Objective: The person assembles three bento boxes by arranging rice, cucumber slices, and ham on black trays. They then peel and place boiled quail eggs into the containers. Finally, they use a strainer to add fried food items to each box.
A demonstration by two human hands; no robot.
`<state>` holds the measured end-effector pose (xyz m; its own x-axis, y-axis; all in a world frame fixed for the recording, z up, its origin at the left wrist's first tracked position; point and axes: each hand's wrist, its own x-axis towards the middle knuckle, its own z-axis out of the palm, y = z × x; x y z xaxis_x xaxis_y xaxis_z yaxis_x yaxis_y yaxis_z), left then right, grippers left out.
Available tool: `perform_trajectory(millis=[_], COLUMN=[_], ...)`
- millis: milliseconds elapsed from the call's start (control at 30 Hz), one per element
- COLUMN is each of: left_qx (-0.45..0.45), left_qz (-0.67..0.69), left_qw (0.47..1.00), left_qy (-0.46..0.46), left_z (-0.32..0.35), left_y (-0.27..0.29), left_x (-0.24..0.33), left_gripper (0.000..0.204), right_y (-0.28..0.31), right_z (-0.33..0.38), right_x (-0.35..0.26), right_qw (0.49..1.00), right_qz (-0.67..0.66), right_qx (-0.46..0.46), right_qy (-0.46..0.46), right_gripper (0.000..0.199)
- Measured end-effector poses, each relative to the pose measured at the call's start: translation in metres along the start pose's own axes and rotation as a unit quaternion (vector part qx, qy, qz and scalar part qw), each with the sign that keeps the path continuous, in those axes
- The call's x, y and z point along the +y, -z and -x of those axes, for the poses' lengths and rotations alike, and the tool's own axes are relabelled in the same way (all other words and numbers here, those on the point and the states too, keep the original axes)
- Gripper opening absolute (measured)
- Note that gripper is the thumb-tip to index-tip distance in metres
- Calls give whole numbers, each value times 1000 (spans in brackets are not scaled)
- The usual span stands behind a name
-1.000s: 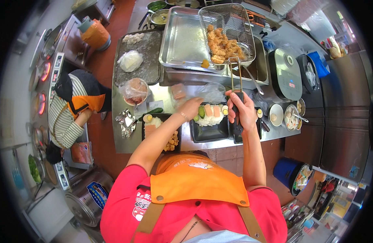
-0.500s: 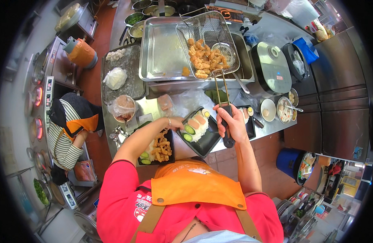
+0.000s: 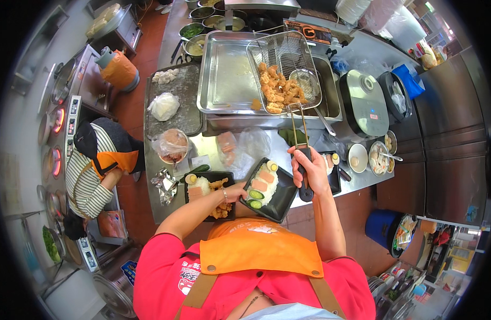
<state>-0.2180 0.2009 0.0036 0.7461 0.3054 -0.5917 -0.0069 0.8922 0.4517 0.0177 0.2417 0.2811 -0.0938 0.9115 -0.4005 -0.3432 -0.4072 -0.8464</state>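
My right hand [image 3: 312, 169] is closed around the dark handle of a wire fry basket [image 3: 280, 50]. Golden fried chicken pieces [image 3: 280, 88] lie in the basket's near end, above a metal tray and sink. With closed fingers my left hand [image 3: 236, 192] grips the left edge of a black meal tray [image 3: 282, 198], which is tilted. It holds white rice, pink meat slices, cucumber slices and half an egg. Under my left forearm sits another black tray [image 3: 232, 176] with rice, meat, egg and fried chicken, partly hidden by the arm.
A large metal tray [image 3: 224, 72] stands at the back beside a rice cooker [image 3: 367, 104]. White bowls [image 3: 358, 158] are at right, near a third black tray [image 3: 335, 186]. Crumpled foil [image 3: 164, 186] lies at left. Another person [image 3: 99, 165] bends beside glowing burners [image 3: 59, 120].
My left hand has moved nearer to me along the meal tray's edge, uncovering egg and meat in the left tray. My right hand keeps its hold; the whole view has shifted slightly.
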Motion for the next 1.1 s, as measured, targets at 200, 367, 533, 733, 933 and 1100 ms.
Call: perform_trajectory(millis=[200, 367, 533, 733, 933, 1100], left_qx=[21, 78, 83, 137, 126, 106], left_qz=[9, 113, 183, 236, 259, 288], left_qw=[997, 972, 927, 859, 822, 786], left_qy=[-77, -190, -318, -433, -491, -537], left_z=[73, 133, 185, 183, 141, 118], left_y=[-13, -34, -70, -64, -54, -62], left_x=[-8, 5, 41, 99, 163, 191], left_gripper=[83, 85, 82, 72, 58, 50], right_y=[3, -13, -24, -40, -47, -47], right_z=[-15, -52, -64, -62, -60, -70], right_x=[2, 4, 1, 8, 24, 48], right_qw=[988, 990, 994, 992, 973, 935], right_qz=[-136, -96, -38, 48, 161, 288], right_qx=[-71, -94, -104, -91, -39, 29], right_qy=[32, 34, 20, 75, 159, 203], right_gripper=[21, 21, 21, 20, 27, 33])
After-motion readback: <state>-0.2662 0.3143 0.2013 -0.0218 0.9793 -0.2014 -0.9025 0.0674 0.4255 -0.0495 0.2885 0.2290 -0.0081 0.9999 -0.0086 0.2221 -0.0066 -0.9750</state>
